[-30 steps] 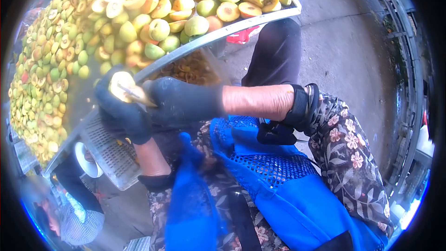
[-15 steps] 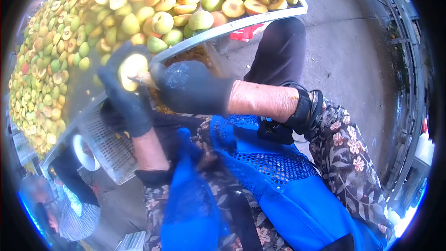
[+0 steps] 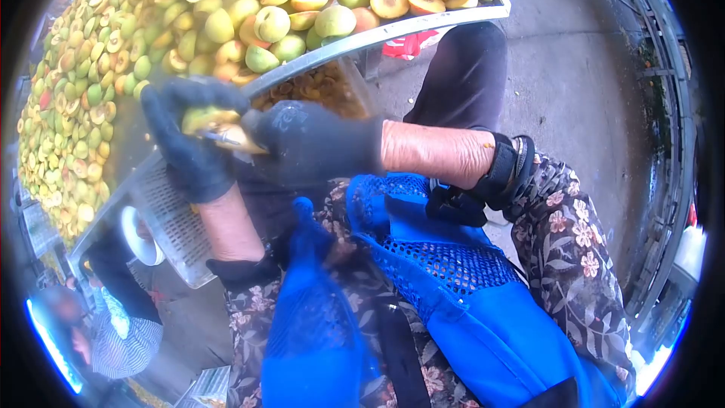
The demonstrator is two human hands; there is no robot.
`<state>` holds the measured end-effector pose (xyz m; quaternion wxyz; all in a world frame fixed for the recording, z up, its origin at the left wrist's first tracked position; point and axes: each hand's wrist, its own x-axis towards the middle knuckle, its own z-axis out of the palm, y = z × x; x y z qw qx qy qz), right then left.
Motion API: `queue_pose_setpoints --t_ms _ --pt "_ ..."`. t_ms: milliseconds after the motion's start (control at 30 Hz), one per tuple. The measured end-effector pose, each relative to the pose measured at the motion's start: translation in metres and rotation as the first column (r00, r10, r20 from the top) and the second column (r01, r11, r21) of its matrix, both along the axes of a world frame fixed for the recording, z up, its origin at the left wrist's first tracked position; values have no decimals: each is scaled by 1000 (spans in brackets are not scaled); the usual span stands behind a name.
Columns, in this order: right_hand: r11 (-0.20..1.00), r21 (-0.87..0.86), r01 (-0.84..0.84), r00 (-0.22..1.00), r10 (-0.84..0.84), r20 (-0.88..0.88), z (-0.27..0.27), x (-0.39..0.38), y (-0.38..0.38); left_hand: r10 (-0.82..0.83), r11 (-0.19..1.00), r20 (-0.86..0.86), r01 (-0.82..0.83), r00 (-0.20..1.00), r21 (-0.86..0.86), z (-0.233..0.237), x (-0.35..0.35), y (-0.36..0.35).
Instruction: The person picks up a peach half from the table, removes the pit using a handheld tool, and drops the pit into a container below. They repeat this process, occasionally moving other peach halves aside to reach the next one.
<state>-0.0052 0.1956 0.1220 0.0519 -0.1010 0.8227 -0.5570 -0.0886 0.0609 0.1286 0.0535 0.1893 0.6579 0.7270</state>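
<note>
- Yellow-green rounded fruit (image 3: 198,118): cupped in the left hand just in front of the bench edge, above the white basket, with its pale face turned toward the blade.
- Blue mesh apron (image 3: 453,287): nearest the camera, spread over the lap between floral sleeves.
- Left hand (image 3: 185,155), black-gloved: fingers curled closed round the fruit from behind and below.
- Right hand (image 3: 310,143), black-gloved: clenched on a short tan-handled blade (image 3: 226,137), whose tip meets the fruit.
- Technique (a judgement): the cut probably goes best with the fruit turned against a steady blade. The left fingertips should stay behind the cutting line, and the work should stay over the basket so that scraps drop in.
- White perforated plastic basket (image 3: 170,227): below both hands, tucked under the bench edge.
- Clear tub of orange-brown scraps (image 3: 310,91): behind the right hand, beneath the bench rim; its exact contents cannot be told.
- Metal-rimmed bench (image 3: 423,21): carries a dense heap of halved green and yellow fruit (image 3: 257,23), many cut side up.
- Grey concrete floor (image 3: 559,68): beyond the knee, to the right.
</note>
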Motion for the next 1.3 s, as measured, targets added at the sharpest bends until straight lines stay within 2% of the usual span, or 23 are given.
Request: queue_pose_setpoints --t_ms 100,167,200,267,300,400,433,500,533,600,667,733,800,833,900,967,1000,1033,1100,1133,1167,1267,1300 --pt "998 58 19 983 -8 -185 -16 -4 -1 3 999 2 -3 1000 36 -4 1 -2" --pt "978 -191 -87 994 96 42 -15 -6 5 -134 956 20 124 991 266 -9 2 -3" --pt "940 -323 -111 975 165 148 -15 -6 7 -260 866 5 231 966 444 -14 5 -1" --pt "996 -3 -88 976 86 -200 -31 -8 8 -266 811 -15 232 964 537 -31 4 -3" --pt "988 153 -27 924 83 -373 -36 -7 9 -155 874 -4 139 988 466 -49 -2 -9" --pt "989 149 6 940 46 -339 -32 -5 11 122 915 49 -132 991 380 -84 2 -2" --pt "993 122 4 934 40 -356 -32 -6 11 32 957 19 -36 999 288 -89 -8 -12" --pt "999 -7 -39 885 31 -465 -45 -7 10 -76 910 141 10 987 416 -108 -24 -27" --pt "1000 22 8 877 4 -481 -48 -4 9 -129 878 200 19 971 477 -118 -32 -35" --pt "993 65 94 852 -46 -522 -54 7 8 -64 936 227 -20 972 350 -89 -18 -35" --pt "852 514 100 971 28 -236 -126 0 14 448 831 347 -526 824 177 -51 -2 -21" --pt "866 496 66 959 82 -271 -136 9 28 494 818 -337 -560 802 -134 -86 -20 -64" --pt "869 485 101 970 22 -242 -113 14 23 518 845 19 -515 855 142 -72 -11 -86" --pt "846 528 67 976 54 -210 -118 15 28 500 793 189 -535 845 291 -65 -7 -97" --pt "789 614 7 985 101 -140 -135 17 39 615 787 -5 -614 788 63 -73 7 -139" --pt "824 562 68 986 31 -165 -136 19 37 352 853 157 -385 923 353 -82 11 -193" --pt "838 538 91 986 -1 -167 -138 20 37 556 821 65 -560 829 111 -88 15 -203" --pt "848 522 92 991 -29 -128 -140 19 37 716 687 -40 -713 697 -139 -93 19 -213" --pt "774 632 -42 998 67 -17 -166 17 52 727 550 -270 -771 631 -321 -98 13 -232" --pt "727 678 -110 993 106 47 -169 19 59 729 532 -296 -783 617 -322 -96 6 -233" --pt "756 652 -53 998 61 11 -170 22 63 736 512 -320 -800 597 -313 -94 -4 -231" --pt "771 636 32 998 5 -56 -156 23 67 334 538 -614 -679 715 -499 -67 -42 -207" --pt "793 607 48 998 -7 -70 -150 23 66 296 592 -556 -606 777 -531 -69 -59 -198"
